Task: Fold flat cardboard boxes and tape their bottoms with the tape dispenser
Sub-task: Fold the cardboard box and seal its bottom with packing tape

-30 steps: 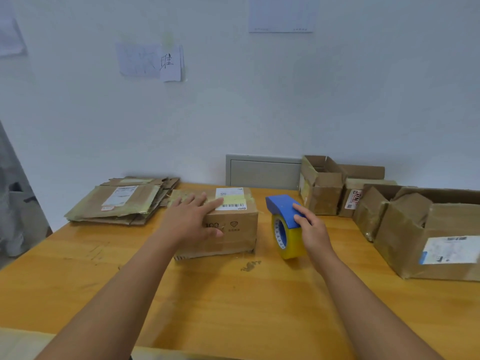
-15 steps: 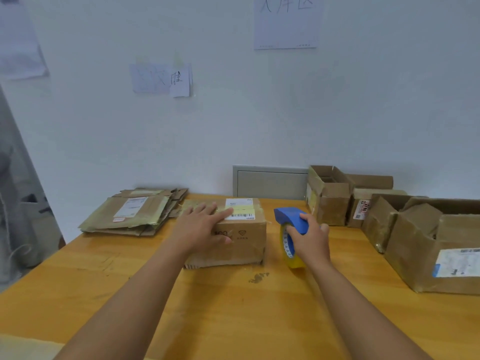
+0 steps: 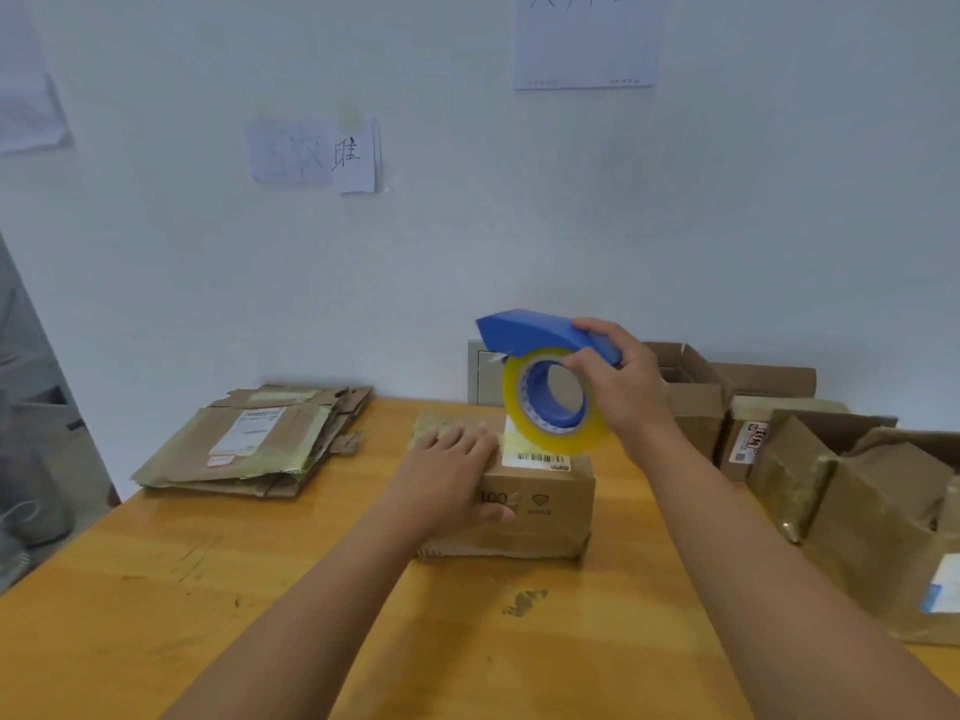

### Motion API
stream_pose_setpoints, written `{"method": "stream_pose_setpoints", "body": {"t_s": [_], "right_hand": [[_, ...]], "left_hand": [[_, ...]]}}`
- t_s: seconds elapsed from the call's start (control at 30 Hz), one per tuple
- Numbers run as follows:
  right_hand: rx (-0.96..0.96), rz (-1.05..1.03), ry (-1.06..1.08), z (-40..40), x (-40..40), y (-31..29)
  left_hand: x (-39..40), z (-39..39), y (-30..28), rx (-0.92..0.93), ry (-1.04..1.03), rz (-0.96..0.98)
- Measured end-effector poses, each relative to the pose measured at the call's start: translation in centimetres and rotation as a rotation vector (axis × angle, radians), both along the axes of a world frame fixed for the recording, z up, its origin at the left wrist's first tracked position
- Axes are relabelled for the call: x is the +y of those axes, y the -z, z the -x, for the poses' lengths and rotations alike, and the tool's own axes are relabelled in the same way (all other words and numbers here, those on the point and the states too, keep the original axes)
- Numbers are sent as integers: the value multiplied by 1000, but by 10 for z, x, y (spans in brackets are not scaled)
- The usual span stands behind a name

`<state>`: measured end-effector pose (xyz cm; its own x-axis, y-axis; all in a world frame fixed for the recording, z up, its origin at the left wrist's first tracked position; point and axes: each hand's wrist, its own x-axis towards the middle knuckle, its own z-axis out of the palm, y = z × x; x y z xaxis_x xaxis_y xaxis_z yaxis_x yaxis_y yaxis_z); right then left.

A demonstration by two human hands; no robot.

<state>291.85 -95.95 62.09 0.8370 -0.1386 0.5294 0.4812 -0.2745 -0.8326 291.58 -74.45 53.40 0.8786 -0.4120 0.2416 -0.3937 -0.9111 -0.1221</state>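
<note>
Left hand (image 3: 451,480) lies flat on the box (image 3: 540,506), hiding its left top; right hand (image 3: 623,392) grips the dispenser (image 3: 540,356) in the air above the box.

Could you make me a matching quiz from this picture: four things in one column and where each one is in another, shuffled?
Things:
1. tape dispenser
2. flat boxes
3. folded box
4. open boxes

Places:
A. stacked at the table's far left
B. under the left hand
C. lifted above the table in the right hand
D. along the table's right side

Pairs: 1-C, 2-A, 3-B, 4-D
</note>
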Motion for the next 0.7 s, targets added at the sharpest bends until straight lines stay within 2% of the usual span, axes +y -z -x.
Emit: {"method": "stream_pose_setpoints", "body": {"t_s": [0.3, 0.47, 0.53, 0.63, 0.7], "right_hand": [[104, 126, -176, -13, -2, 18], [191, 81, -189, -17, -4, 20], [183, 24, -167, -19, -2, 24], [131, -44, -169, -19, -3, 25], [95, -86, -193, -18, -4, 21]], "left_hand": [[15, 6, 7, 12, -134, 40], [13, 6, -5, 155, -166, 121], [16, 5, -17, 249, -161, 352], [25, -3, -31, 309, -157, 872], [29, -8, -40, 356, -179, 1068]]}}
